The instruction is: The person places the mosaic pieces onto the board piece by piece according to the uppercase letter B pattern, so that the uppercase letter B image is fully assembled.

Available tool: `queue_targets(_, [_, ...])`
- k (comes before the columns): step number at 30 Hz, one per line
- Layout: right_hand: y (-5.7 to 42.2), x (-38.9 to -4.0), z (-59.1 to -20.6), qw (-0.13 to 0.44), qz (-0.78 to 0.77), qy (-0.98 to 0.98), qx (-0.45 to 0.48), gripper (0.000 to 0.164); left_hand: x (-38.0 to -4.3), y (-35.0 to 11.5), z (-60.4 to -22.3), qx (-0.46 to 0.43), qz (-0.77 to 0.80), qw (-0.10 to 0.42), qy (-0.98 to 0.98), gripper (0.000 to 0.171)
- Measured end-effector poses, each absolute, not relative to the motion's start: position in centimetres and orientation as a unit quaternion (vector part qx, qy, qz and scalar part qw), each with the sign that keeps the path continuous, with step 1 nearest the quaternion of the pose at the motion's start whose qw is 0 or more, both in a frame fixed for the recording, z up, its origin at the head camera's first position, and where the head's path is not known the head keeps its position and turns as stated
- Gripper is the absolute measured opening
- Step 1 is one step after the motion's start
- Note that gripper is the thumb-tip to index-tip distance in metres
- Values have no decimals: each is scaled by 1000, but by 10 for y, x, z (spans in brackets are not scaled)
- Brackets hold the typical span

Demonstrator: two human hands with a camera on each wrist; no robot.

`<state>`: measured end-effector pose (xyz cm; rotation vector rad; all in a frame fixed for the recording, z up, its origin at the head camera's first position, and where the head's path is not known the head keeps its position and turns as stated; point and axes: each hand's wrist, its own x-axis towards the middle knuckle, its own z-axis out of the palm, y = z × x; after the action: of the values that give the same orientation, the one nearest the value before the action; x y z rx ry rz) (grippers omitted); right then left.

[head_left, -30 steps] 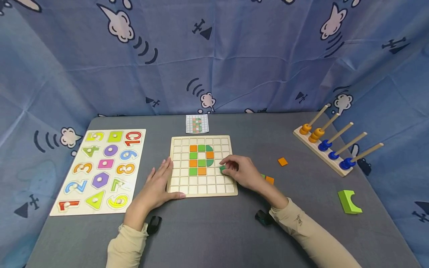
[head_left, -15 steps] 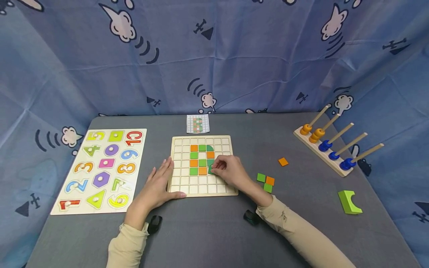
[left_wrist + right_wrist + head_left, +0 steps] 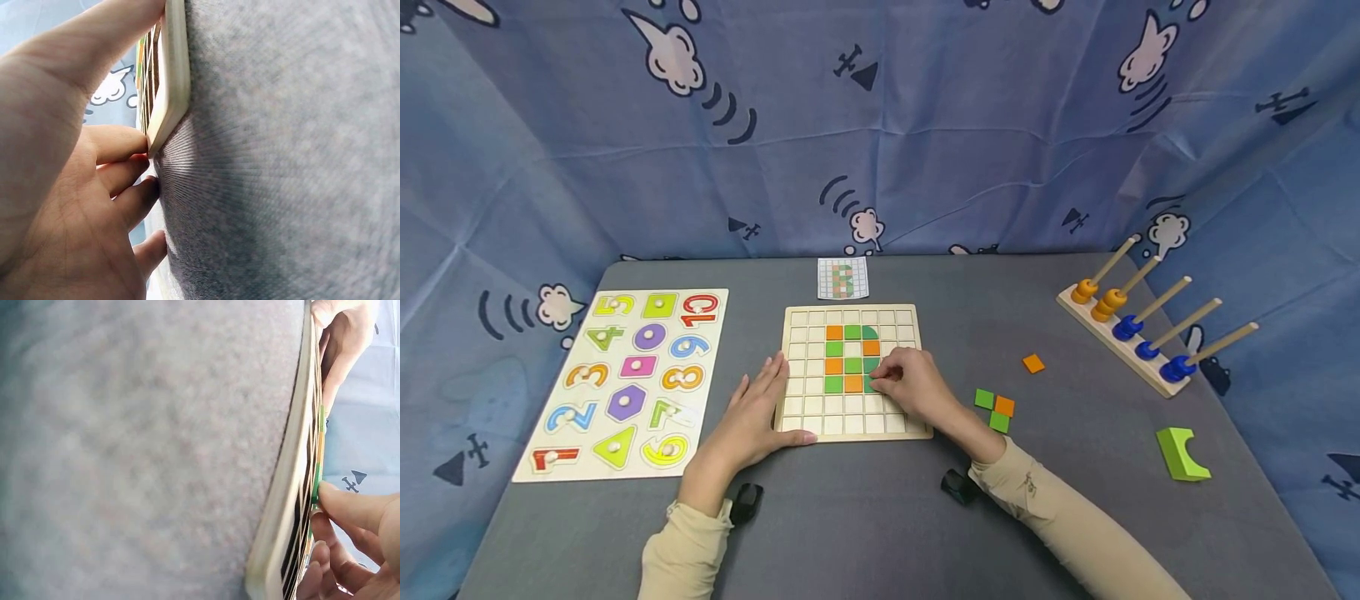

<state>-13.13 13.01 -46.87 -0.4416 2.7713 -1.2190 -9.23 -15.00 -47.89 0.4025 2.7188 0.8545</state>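
A wooden grid board (image 3: 850, 425) lies in the middle, with orange (image 3: 834, 332) and green square tiles (image 3: 852, 364) in its cells. Two dark green tiles with a rounded corner, one of them at the top right (image 3: 869, 332), are in the same pattern. My left hand (image 3: 751, 417) steadies the board, its fingers extended along the left edge and its thumb at the front edge. With thumb and fingers, my right hand (image 3: 917, 382) pinches a dark green tile (image 3: 315, 487) at the pattern's lower right cell. Most of that tile is hidden by the fingers.
Loose tiles (image 3: 984, 398) lie right of the board, with an orange tile (image 3: 1033, 362) farther back. A pattern card (image 3: 842, 278) is behind the board. A number puzzle (image 3: 625, 383) lies left; a peg stand (image 3: 1120, 337) and green block (image 3: 1182, 452) stand right.
My right hand has moved left with the dark green tile, from the board's right side to the pattern's lower right cell, uncovering loose tiles. My left hand has stayed put.
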Motion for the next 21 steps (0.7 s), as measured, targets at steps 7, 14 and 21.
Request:
queue_targets(7, [139,-129,-469,37,-373,915,-147,4,-92,-150,-478,137,297,132,936,122])
queue_targets(14, [170,-115,-470,57,-359,920,-146,16,-91,-150,-479,138,299,128,935,121])
queue_targets(21, [212,-94,-469,74,-325,931,-146,48,-92,-150,-480,140,295,127,937,122])
